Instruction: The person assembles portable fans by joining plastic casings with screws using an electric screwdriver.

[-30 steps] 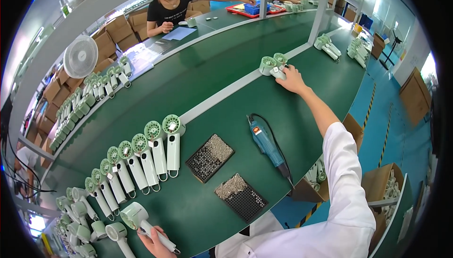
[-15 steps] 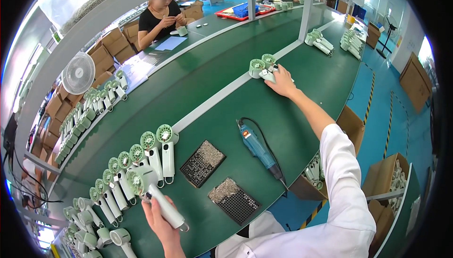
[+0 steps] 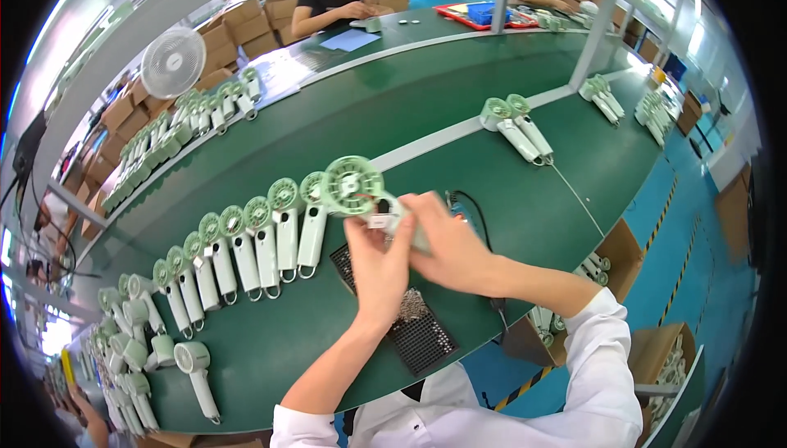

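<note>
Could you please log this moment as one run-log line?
left hand: holds handheld fan | right hand: grips fan handle | below: screw tray | surface: green table

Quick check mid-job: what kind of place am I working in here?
Most likely a factory assembly line for handheld fans: a long green workbench, rows of pale green handheld fans laid out on it, stacked cardboard boxes, and other workers seated along the line.

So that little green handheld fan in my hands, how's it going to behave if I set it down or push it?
The handheld fan, held by the left hand and right hand, looks like light, rigid plastic. Its round head is wider than the slim handle, so upright it would probably tip. Lying flat like the fans in the row, it should probably stay put rather than roll.
</note>
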### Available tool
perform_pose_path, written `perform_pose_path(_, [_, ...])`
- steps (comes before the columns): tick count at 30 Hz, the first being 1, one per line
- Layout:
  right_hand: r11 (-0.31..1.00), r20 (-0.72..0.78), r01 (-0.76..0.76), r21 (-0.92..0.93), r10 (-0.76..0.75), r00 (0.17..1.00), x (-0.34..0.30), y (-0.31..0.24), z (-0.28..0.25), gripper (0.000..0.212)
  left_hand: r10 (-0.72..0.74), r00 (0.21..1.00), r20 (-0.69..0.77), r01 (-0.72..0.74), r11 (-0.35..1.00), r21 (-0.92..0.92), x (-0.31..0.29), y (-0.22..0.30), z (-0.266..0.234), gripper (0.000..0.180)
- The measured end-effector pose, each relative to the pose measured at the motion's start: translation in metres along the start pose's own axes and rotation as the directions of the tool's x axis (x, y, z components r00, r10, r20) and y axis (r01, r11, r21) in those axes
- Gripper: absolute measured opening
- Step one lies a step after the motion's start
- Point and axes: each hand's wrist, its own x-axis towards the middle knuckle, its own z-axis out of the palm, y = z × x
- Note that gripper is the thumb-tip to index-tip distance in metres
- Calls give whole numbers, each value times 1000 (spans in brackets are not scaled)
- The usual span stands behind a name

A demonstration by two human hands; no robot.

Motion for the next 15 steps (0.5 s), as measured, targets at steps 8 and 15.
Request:
perform_pose_path(8, [946,-362,-238,-222,147,920,17,132,-44,54,-58,998,28,46,942,332,-60,50,-93,40])
perform_pose_path(15, [841,-461,-400,-364,210,862,-8,254,-45,54,194,815,-546,169,822,544,-141,70,-199,15])
